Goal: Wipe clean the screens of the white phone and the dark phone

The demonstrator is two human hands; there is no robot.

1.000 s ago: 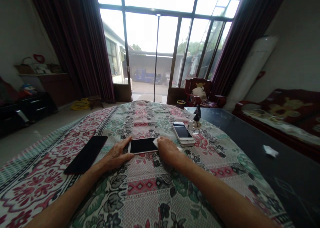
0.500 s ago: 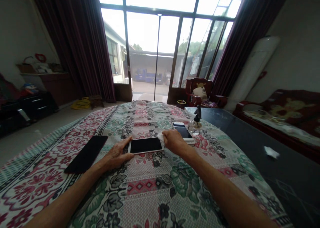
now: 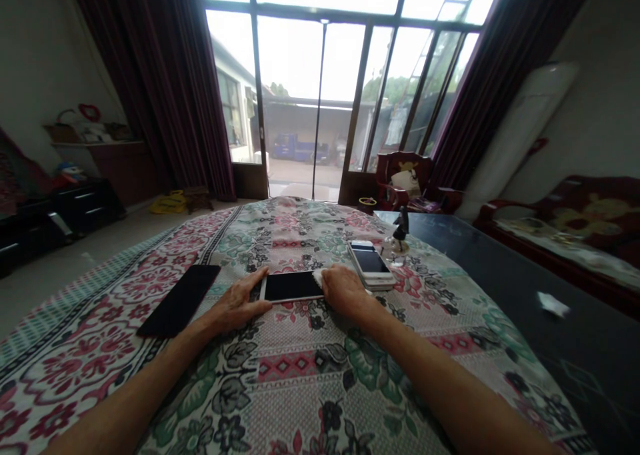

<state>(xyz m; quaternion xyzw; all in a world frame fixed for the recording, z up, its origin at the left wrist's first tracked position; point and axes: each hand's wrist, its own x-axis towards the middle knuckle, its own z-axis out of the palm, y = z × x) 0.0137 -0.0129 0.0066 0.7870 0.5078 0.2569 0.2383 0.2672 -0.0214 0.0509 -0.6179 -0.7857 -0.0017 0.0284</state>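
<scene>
A smartphone (image 3: 293, 286) with a white frame and dark screen lies flat on the flowered tablecloth (image 3: 300, 368). My left hand (image 3: 244, 302) grips its left end, with the thumb at the near corner and fingers at the far corner. Bunched fingers of my right hand (image 3: 345, 290) hold a white tissue (image 3: 318, 279) against the screen's right end. Most of the tissue is hidden under that hand. Just beyond my right hand lie white phones (image 3: 371, 262), seemingly stacked. To the left of my left hand rests a flat black device (image 3: 180, 300).
A small dark figurine (image 3: 401, 228) on a clear base stands behind the white phones. On the dark tabletop (image 3: 500, 275) at right lies a crumpled white tissue (image 3: 553, 304). Red wooden seats (image 3: 405, 175) and glass doors (image 3: 310, 108) are farther back.
My right hand has moved left and a little nearer, bringing the tissue from the phone's right edge onto its screen. My left hand keeps its grip. The view has shifted slightly.
</scene>
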